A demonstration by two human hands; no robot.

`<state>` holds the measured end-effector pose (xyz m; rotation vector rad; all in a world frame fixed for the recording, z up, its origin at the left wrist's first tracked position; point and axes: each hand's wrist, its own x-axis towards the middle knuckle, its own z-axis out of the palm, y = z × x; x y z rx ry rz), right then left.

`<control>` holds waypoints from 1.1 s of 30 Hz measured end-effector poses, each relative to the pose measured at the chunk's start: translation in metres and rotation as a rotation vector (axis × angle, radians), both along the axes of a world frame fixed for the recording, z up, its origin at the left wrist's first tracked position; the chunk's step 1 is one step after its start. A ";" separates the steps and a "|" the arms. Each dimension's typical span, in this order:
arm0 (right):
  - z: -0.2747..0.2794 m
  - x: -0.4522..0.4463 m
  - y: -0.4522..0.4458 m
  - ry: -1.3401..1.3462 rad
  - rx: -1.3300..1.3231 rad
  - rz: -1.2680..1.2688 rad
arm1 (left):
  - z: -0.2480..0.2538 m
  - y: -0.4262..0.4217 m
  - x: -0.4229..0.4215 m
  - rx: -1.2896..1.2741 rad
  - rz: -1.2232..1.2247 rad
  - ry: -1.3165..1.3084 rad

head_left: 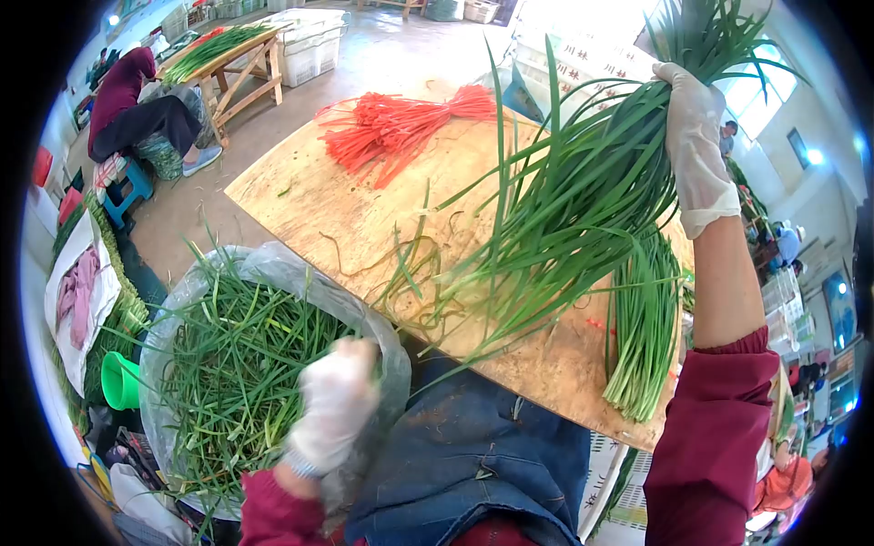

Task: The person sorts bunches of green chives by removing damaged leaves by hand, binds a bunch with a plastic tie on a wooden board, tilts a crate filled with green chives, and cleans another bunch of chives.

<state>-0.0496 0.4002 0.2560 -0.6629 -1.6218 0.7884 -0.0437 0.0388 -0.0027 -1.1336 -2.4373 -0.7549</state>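
My right hand (696, 146), in a thin whitish glove, is closed around a big bunch of garlic chives (583, 209). The bunch is raised over the wooden board, its pale stem ends pointing down and left. My left hand (335, 396), also gloved, is smeared by motion at the right rim of a plastic-lined bin (396, 350); its fingers cannot be made out. Loose green leaf scraps (241, 364) fill that bin. On the board's right side lies a smaller bundle of chives (642, 337), stems toward me.
The tilted wooden board (300, 191) carries a pile of red ties (391, 127) and withered leaf bits (423, 282). A green cup (119, 380) stands left of the bin. Another person (137, 109) sits bent at a wooden table (232, 59). White crates (309, 45) stand behind.
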 end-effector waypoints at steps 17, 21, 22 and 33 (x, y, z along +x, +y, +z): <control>0.000 0.025 -0.017 0.081 -0.094 0.177 | -0.013 0.074 0.009 0.145 -0.195 -0.008; -0.005 0.026 -0.003 0.155 -0.133 0.158 | 0.002 -0.010 0.004 0.127 0.071 -0.093; -0.006 0.025 -0.005 0.176 -0.156 0.167 | 0.006 -0.011 0.005 0.137 0.050 -0.147; -0.004 0.039 -0.013 0.154 -0.106 0.221 | -0.021 0.108 0.016 -0.190 0.023 0.080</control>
